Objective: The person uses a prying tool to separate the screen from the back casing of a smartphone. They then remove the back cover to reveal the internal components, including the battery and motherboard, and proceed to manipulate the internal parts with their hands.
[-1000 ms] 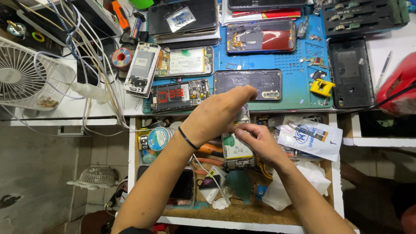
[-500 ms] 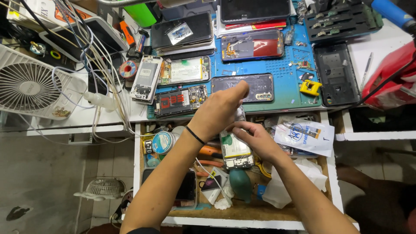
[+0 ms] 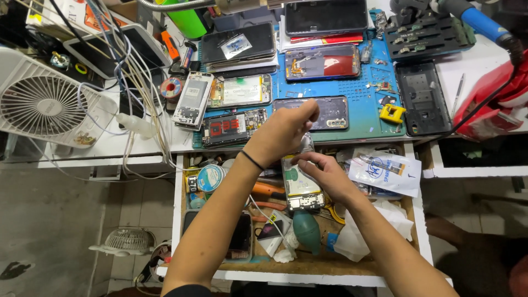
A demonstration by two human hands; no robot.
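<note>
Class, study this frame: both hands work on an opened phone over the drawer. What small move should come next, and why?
Probably keep the right hand steadying the opened phone while the left hand, raised over its top edge with fingers pinched, eases upward. The phone sits above a crowded open drawer, so a firm hold guards against it slipping. What the left fingers pinch is too small to tell.

Bright, even light from above fills the bench, with soft shadows only. Glare streaks the dark phone screens at the far side. The floor at near left is dimmer. Straight edges bow toward the corners, and focus stays sharp throughout.
</note>
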